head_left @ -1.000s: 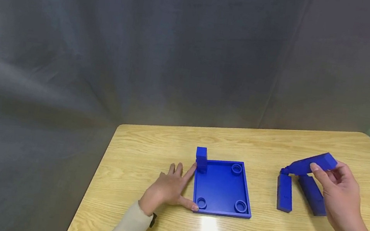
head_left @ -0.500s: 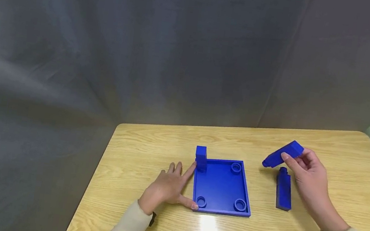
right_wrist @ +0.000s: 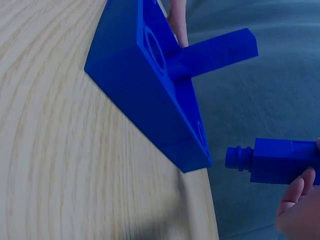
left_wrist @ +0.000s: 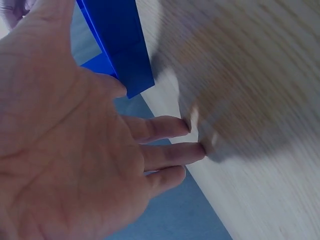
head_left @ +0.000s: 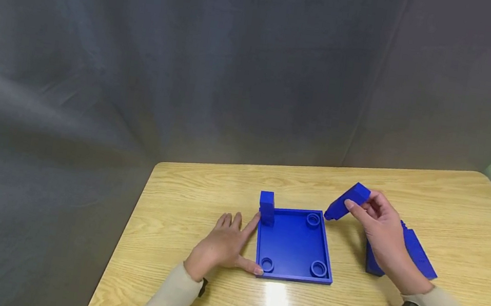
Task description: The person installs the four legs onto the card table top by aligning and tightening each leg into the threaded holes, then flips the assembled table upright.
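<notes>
A blue square base (head_left: 293, 244) with a raised rim and round corner sockets lies on the table, a blue leg (head_left: 267, 208) upright in its far left corner. My left hand (head_left: 225, 246) rests spread along the base's left side, index finger and thumb touching the edge; the left wrist view shows its palm. My right hand (head_left: 384, 236) pinches a second blue leg (head_left: 347, 201) between thumb and fingers. This leg is tilted, its ridged round peg (right_wrist: 239, 158) pointing down-left, close to the far right corner socket (head_left: 313, 220) and apart from the base in the right wrist view.
Two more blue legs lie to the right: one (head_left: 372, 260) partly hidden behind my right hand, the other (head_left: 420, 254) slanting beside it. The wooden table (head_left: 193, 193) ends at a dark grey curtain (head_left: 256, 71) behind.
My right hand has carried the held leg leftward, from above the lying legs to near the base's far right corner. My left hand has stayed at the base's edge.
</notes>
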`<state>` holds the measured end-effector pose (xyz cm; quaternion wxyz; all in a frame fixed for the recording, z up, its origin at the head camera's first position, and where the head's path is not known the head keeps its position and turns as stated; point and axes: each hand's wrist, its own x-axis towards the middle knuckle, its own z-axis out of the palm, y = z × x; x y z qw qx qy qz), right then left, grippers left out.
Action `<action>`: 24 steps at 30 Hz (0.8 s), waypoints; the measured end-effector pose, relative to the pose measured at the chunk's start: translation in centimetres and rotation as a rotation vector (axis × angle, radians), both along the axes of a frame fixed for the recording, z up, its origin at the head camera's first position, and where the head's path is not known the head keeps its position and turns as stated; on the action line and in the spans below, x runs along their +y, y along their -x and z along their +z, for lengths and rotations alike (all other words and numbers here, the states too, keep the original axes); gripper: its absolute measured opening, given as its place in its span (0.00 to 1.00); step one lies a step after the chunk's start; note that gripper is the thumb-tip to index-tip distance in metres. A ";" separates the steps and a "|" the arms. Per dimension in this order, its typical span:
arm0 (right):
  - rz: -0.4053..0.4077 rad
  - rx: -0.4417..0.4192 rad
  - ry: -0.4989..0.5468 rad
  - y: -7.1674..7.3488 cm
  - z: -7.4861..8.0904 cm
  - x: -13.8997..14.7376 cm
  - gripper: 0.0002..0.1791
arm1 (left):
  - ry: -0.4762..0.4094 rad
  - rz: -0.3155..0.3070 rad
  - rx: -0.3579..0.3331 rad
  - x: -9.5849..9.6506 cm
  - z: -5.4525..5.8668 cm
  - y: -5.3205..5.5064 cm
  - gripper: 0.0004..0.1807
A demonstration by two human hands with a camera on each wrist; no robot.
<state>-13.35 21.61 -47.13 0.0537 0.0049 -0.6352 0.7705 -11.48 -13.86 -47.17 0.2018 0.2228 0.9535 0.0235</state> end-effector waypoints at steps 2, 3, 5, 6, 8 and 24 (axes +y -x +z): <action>0.007 -0.006 -0.019 0.0 -0.2 -0.3 0.11 | 0.004 0.006 -0.007 0.1 0.1 0.0 0.77; 0.012 -0.006 -0.026 0.0 -0.2 -0.5 0.11 | 0.004 0.010 -0.011 0.1 0.2 0.0 0.77; 0.021 -0.001 -0.038 0.1 -0.4 -0.8 0.12 | 0.000 0.016 -0.021 0.2 0.3 -0.1 0.77; 0.024 0.005 -0.052 0.2 -0.4 -0.9 0.12 | -0.004 0.019 -0.024 0.2 0.3 -0.1 0.77; 0.030 0.018 -0.070 0.3 -0.5 -1.2 0.11 | -0.011 0.021 -0.030 0.2 0.3 -0.1 0.77; 0.097 0.023 -0.322 0.9 -0.4 -2.2 0.17 | -0.019 -0.006 0.006 0.0 -0.3 -0.2 0.77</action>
